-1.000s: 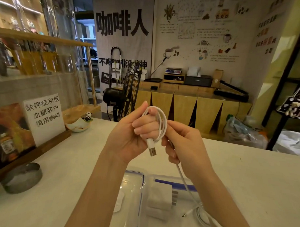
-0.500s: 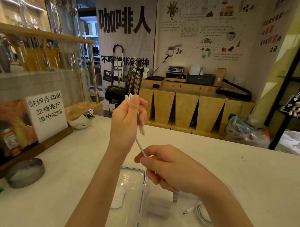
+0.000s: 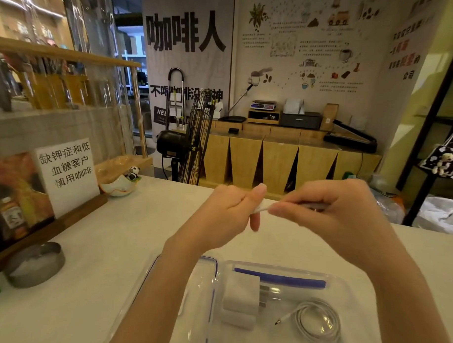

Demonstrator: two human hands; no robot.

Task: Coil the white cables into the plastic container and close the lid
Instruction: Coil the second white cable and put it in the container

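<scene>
Coiled cable [image 3: 317, 320] in plastic container [image 3: 344, 285]

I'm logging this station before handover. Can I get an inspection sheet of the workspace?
Surface: pale counter.
Job's things: clear container open, holding white charger and coiled cable; lid beside it on the left.
Clutter: sign, metal tin, panda bowl.
Hands: left hand and right hand both pinch a second cable.
Cables: one coiled in the container, one held.
Surroundings: fan, wooden cabinets, wall posters.
</scene>
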